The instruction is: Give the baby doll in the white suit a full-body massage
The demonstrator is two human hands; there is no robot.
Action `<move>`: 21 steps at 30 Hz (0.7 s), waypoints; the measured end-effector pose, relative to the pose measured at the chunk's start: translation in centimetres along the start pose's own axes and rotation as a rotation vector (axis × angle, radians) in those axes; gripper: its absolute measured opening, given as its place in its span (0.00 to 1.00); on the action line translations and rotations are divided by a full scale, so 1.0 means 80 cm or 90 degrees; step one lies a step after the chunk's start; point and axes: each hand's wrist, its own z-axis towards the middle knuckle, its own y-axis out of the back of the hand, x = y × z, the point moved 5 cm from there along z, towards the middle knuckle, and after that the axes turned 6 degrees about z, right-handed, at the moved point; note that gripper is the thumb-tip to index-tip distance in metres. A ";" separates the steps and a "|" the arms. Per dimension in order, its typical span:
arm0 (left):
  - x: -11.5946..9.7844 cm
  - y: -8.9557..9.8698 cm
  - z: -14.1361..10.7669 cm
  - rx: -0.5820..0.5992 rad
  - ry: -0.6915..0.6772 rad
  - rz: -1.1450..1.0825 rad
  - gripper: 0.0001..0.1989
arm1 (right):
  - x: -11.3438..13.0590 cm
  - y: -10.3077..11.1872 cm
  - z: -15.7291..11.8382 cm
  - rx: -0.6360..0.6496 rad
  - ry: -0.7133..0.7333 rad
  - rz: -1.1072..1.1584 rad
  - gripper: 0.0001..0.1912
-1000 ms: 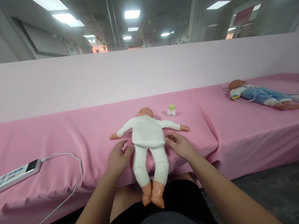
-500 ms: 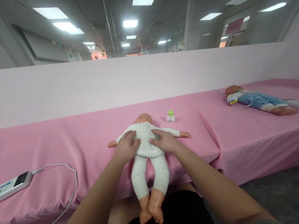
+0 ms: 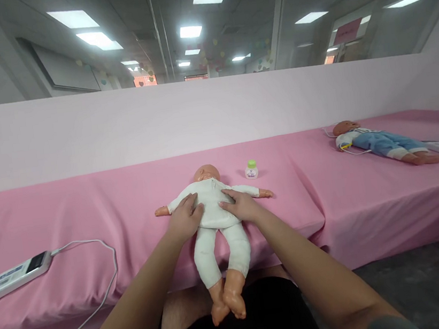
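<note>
A baby doll (image 3: 213, 202) with a white cloth body lies on the pink-covered table (image 3: 135, 197), head toward the wall and feet over the front edge. My left hand (image 3: 186, 216) rests on the left side of its torso, thumb apart from the fingers. On the right side of the torso lies my right hand (image 3: 241, 204), its thumb spread inward. Both palms face the doll, and some fingertips are hard to see against its sides. A small bottle (image 3: 251, 170) with a green cap stands right of the doll's head.
At the left lies a white power strip (image 3: 14, 278) with its cable (image 3: 114, 259) trailing over the table's front edge. Another doll (image 3: 382, 142) in blue trousers lies at the far right, a thin tube beside it. Behind runs a white wall (image 3: 137, 124) under windows.
The doll's head and arms have shifted slightly left, and its feet slightly right and up. Both hands remain on its torso. The view has tilted a little.
</note>
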 end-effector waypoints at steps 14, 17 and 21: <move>-0.086 0.019 -0.077 -0.016 -0.189 0.157 0.24 | 0.046 -0.004 -0.105 -0.020 0.186 -0.101 0.26; -0.080 0.003 -0.091 0.043 -0.174 0.152 0.24 | 0.045 -0.018 -0.119 0.040 0.182 -0.167 0.29; -0.075 -0.004 -0.092 0.066 -0.165 0.124 0.24 | 0.040 -0.024 -0.116 0.072 0.153 -0.187 0.32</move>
